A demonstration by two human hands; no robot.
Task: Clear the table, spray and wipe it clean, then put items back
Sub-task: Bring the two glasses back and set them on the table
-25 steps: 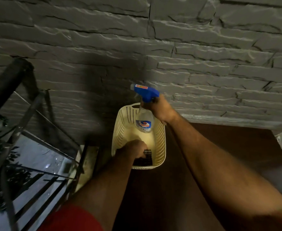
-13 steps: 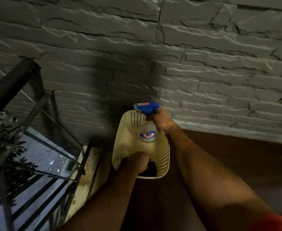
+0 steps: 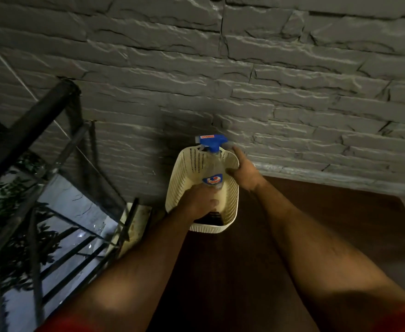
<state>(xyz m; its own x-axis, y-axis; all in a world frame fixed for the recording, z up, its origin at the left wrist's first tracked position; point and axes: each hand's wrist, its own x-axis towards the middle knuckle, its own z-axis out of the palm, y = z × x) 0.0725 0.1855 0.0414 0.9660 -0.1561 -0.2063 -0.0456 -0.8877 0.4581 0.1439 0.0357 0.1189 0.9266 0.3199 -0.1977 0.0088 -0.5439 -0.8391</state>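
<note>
Left hand (image 3: pixel 202 200) fingers wrapped round spray bottle (image 3: pixel 213 167) base inside basket (image 3: pixel 230 207); right hand (image 3: pixel 243 172) fingers loosely curled on rim. Risk: basket near desk (image 3: pixel 316 236) edge, could tip off.

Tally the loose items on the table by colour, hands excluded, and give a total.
Cream: 1, the perforated basket
Clear with a blue trigger head: 1, the spray bottle standing in the basket
Dark: 1, an unidentifiable item at the basket's near end
Total: 3

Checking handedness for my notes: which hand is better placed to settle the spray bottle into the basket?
Left, probably. The left hand is wrapped around the lower body of the spray bottle inside the basket, while the right hand rests on the basket's far rim.
</note>
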